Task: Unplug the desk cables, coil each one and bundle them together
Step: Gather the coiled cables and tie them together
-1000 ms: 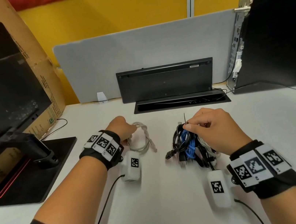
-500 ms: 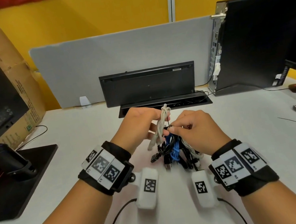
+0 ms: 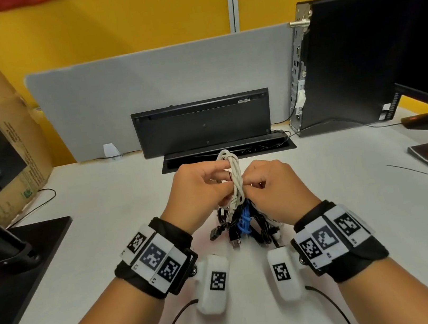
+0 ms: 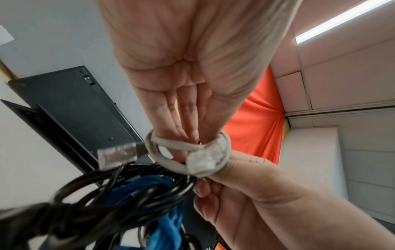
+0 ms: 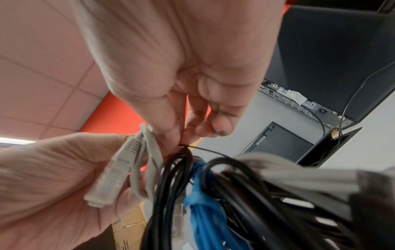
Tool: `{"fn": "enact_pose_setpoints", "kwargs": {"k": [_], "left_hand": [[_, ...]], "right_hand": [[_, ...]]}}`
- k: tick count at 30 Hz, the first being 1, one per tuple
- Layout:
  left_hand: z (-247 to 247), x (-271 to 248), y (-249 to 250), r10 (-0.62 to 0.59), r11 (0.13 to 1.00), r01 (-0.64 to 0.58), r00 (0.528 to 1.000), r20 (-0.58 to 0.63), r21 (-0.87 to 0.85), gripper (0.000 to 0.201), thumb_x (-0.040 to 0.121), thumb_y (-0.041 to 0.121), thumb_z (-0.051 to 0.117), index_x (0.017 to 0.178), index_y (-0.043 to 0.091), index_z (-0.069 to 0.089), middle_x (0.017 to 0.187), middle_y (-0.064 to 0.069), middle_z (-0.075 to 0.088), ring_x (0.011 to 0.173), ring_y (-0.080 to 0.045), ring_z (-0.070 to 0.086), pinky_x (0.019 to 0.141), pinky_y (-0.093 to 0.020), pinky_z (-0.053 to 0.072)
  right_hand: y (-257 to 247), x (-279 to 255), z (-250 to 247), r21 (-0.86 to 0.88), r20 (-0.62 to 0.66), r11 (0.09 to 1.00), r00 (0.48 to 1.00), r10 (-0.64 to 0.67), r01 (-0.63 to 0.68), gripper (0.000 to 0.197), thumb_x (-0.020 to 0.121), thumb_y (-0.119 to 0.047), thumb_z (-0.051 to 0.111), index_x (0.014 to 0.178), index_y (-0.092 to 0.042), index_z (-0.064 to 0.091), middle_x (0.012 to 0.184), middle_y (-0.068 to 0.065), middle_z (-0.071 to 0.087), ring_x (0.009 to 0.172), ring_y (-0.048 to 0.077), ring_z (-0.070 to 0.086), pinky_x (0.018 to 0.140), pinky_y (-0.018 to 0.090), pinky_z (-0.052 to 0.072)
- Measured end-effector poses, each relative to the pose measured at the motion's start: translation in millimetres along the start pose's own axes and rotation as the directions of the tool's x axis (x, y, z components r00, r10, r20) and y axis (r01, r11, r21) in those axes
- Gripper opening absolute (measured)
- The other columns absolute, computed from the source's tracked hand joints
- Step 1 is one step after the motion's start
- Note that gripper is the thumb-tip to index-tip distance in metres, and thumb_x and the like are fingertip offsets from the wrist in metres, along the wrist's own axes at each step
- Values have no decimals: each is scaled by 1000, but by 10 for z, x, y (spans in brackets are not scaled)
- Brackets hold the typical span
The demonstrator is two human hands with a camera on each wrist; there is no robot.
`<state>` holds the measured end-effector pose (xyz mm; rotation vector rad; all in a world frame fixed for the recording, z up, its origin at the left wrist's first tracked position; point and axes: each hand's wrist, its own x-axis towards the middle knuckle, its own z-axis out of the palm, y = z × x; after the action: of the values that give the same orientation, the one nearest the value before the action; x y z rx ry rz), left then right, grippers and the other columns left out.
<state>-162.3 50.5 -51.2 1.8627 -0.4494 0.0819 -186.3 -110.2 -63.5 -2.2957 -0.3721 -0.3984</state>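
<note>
Cables are all off the sockets, by the look of it, and gathered at frame centre: a grey coil (image 3: pixel 235 178) stands upright between both hands, long axis running top-to-bottom, its clear plug hanging at the lower end. Left hand (image 3: pixel 198 192) has fingers curled round the coil's left side, gripping it; in the left wrist view the loops wrap across those fingertips (image 4: pixel 188 137). Right hand (image 3: pixel 274 183) pinches a thin black tie (image 5: pixel 205 149) w/ thumb and forefinger, right at the top of the dark bundle (image 3: pixel 244 224), which hangs just below both hands, black leads plus a blue cable (image 5: pixel 205 211) and a thicker grey one on the right. Coil is touching or almost touching the bundle's top; can't tell which. Key relation: coil sits left of the tie pinch and above the bundle, so the left hand is nearer and looks best placed to bring it down and right, axis kept parallel w/ the bundle loops, so the tie can go round everything. Judging from that, the job looks near its end, w/ this looking like the last coil to join. Further out, a white bench (image 3: pixel 107 233), a flip-up cable box (image 3: pixel 203 124) at upper centre, a PC tower (image 3: pixel 358 57) upper right, monitor stand (image 3: pixel 27 259) at left.
</note>
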Motion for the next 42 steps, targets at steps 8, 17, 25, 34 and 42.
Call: {"fn": "enact_pose_setpoints", "kwargs": {"k": [8,17,25,34,42], "left_hand": [[29,2,-37,42,992,-43,999,7,117,12,83,7,73,93,10,79,80,1,75,69,-10,71,67,-26,60],[37,-5,5,199,896,-173,980,-20,409,10,84,12,72,77,11,78,68,3,70,64,-8,64,67,-26,55],[-16,27,55,136,815,-124,990,21,566,20,90,2,55,72,3,64,68,-5,61,63,-17,56,62,-32,50],[-97,40,235,56,657,-146,988,145,740,20,89,1,46,71,9,46,64,-1,43,55,-13,40,45,-18,28],[-50,116,341,37,552,-202,975,218,809,26,94,21,52,77,1,55,77,-16,59,63,-25,49,57,-33,41]], "right_hand": [[16,1,8,57,-22,998,999,24,-23,16,87,-15,67,75,-15,77,76,1,64,73,17,59,72,36,52],[44,-1,-5,92,-31,995,999,37,-34,11,85,-18,69,80,-14,79,75,-1,66,74,15,61,75,39,53],[151,10,-114,204,-47,968,987,157,-144,9,85,-19,71,85,-20,80,78,-11,70,73,3,65,76,28,54],[282,-28,-87,480,-17,815,926,377,-323,9,84,-13,73,77,-15,78,65,4,72,62,19,70,66,29,60],[224,0,4,567,62,741,916,397,-359,9,84,-7,72,77,-8,76,63,9,71,60,21,71,65,30,61]]}}
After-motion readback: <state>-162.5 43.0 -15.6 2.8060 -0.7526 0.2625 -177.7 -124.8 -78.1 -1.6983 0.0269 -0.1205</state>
